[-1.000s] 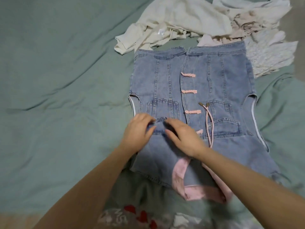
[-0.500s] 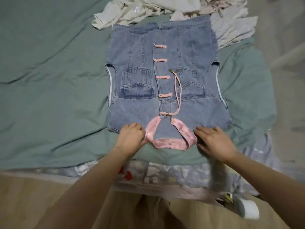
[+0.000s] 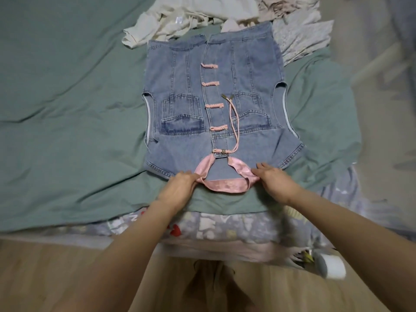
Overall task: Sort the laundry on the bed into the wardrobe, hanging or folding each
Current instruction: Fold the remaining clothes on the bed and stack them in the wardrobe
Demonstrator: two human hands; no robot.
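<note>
A light-blue sleeveless denim vest (image 3: 216,109) lies spread flat, front side up, on the rumpled green bedsheet (image 3: 67,122), with its collar end nearest the person at the bed's near edge and its hem pointing away. Five pink knotted fastenings run down its closed front, two chest pockets sit either side of them, and a thin pink cord (image 3: 234,127) with metal tips trails across the right pocket area. The pink satin collar band (image 3: 225,184) curves open toward the person. The left hand (image 3: 180,188) rests on the vest's shoulder just left of the collar, its fingers bent and pinching the edge of the pink band. The right hand (image 3: 273,180) lies on the opposite shoulder with fingers fairly straight, pressing on the denim and touching the collar's right end. Beyond the vest's hem, touching it, a pile of cream and white garments (image 3: 202,16) lies heaped on the sheet. A patterned grey bedcover (image 3: 225,228) hangs below the sheet's edge, above a wooden floor (image 3: 45,278).
</note>
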